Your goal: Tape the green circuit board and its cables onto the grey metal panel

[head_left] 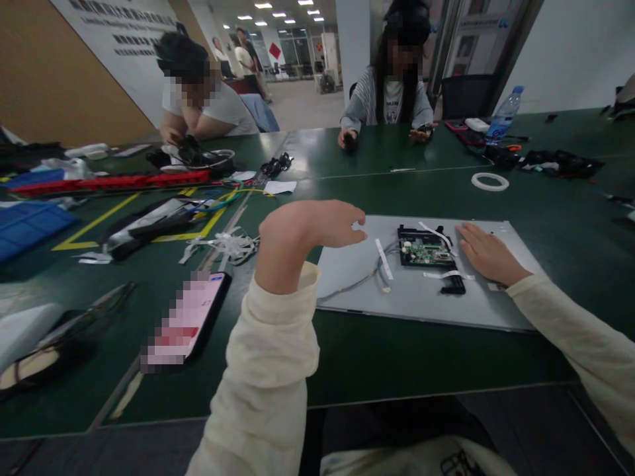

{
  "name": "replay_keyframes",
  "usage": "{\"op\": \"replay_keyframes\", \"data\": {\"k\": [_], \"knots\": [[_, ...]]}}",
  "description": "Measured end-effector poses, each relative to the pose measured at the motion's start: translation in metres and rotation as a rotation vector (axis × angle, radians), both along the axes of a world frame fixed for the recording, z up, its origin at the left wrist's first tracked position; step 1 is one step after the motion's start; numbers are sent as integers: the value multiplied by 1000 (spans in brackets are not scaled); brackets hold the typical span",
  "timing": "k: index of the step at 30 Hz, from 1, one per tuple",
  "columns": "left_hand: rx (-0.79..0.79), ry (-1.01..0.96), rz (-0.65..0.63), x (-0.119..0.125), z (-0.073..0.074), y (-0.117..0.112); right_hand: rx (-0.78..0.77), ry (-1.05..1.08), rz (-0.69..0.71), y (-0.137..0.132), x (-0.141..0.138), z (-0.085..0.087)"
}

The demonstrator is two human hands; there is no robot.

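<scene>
A grey flat panel (347,284) lies on the green table in front of me. On it sits a green circuit board (426,252) in a black bracket, with white tape strips over its edges. A thin grey cable (354,283) runs from the board to the panel's left edge, and a white tape strip (383,259) crosses near it. My left hand (317,223) is bent at the wrist over the panel's left back corner, fingers curled, a gap between thumb and fingertips; nothing shows in it. My right hand (490,254) rests flat on the panel, right of the board.
Left of the panel are a phone (188,320), crumpled white strips (225,244) and a blue crate (34,228). A white tape ring (490,182) and a water bottle (505,116) stand farther right. Two people sit across the table, one holding a dark object.
</scene>
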State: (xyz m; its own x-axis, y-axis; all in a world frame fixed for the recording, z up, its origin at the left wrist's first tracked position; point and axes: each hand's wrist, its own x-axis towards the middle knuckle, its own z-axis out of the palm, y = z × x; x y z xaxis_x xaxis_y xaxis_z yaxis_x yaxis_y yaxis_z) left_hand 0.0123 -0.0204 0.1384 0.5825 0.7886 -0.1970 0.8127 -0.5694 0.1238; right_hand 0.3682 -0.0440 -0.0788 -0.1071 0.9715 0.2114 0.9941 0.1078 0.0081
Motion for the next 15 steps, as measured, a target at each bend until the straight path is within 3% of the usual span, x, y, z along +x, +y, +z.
{"op": "replay_keyframes", "data": {"k": [4, 10, 15], "knots": [[-71, 102, -30, 2, 2, -2, -23, -7, -82, -11, 27, -3], [-52, 64, -81, -9, 4, 4, -78, 49, -261, -28, 65, -4], [-40, 76, -83, -16, 4, 6, -93, 101, -339, -30, 81, 15]]}}
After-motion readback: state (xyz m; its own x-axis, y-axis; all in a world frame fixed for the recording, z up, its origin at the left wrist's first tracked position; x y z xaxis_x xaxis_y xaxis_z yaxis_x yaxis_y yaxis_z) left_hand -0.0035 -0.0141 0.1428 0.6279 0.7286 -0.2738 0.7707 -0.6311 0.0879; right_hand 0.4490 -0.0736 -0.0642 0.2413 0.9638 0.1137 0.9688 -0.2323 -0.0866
